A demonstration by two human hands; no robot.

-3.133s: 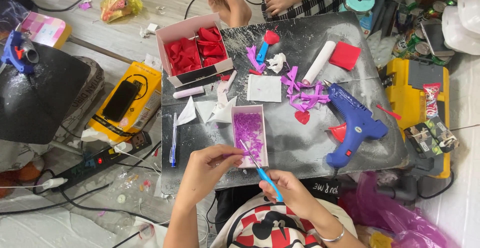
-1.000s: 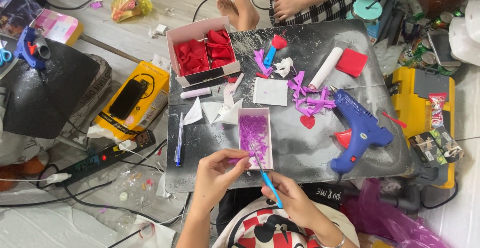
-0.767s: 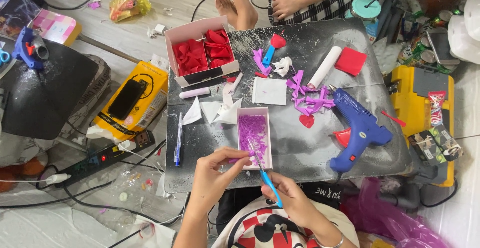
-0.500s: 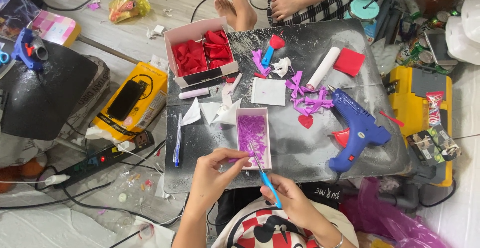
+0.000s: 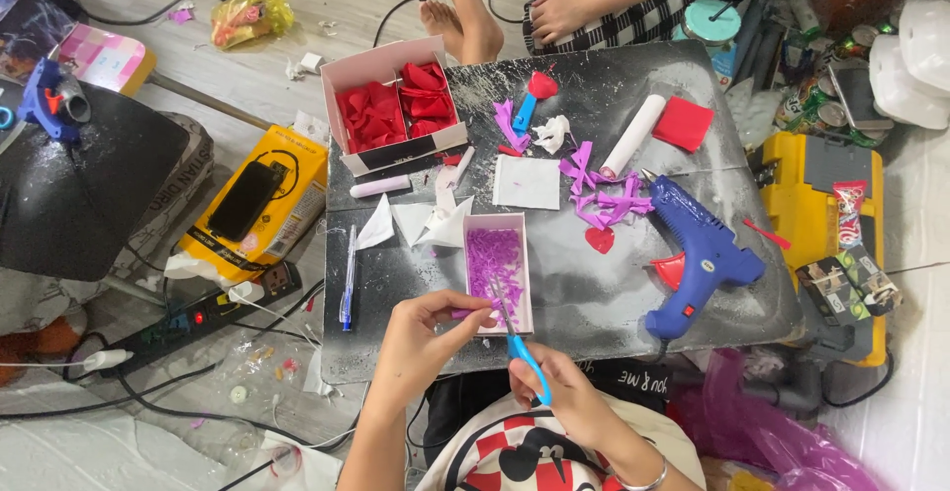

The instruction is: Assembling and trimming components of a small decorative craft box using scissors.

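Left hand point(image 5: 421, 338): grip pinched shut, thumb and forefinger on a small purple paper strip point(image 5: 465, 313), held level at the near end of the small white box point(image 5: 498, 268). Strip sits right at the box mouth, likely so the cut bits drop in with the purple shreds already lying there.

Right hand point(image 5: 564, 397): grip closed through the handles of the blue scissors point(image 5: 520, 347), blades pointing up and away from the body, tips meeting the strip just beside the left fingertips. Blades look nearly shut; the exact gap is too small to tell.

Both hands hover over the near edge of the counter point(image 5: 584, 303), a dark, scuffed board, close to the person's lap, which keeps the work under the eyes.

Outward from the box: white paper scraps point(image 5: 426, 222) touching its far left corner, a blue pen point(image 5: 347, 278) lying lengthwise to the left, a white square of paper point(image 5: 526, 182) beyond. To the right, a loose heap of purple offcuts point(image 5: 604, 194), a small red heart point(image 5: 599, 240), and a blue glue gun point(image 5: 698, 253) lying on its side, nozzle pointing away, well apart from the hands. At the far left corner an open box of red petals point(image 5: 396, 105), within reach but out of the cutting area.

Across the counter another person's hand point(image 5: 554, 18) rests by a bare foot on the floor.
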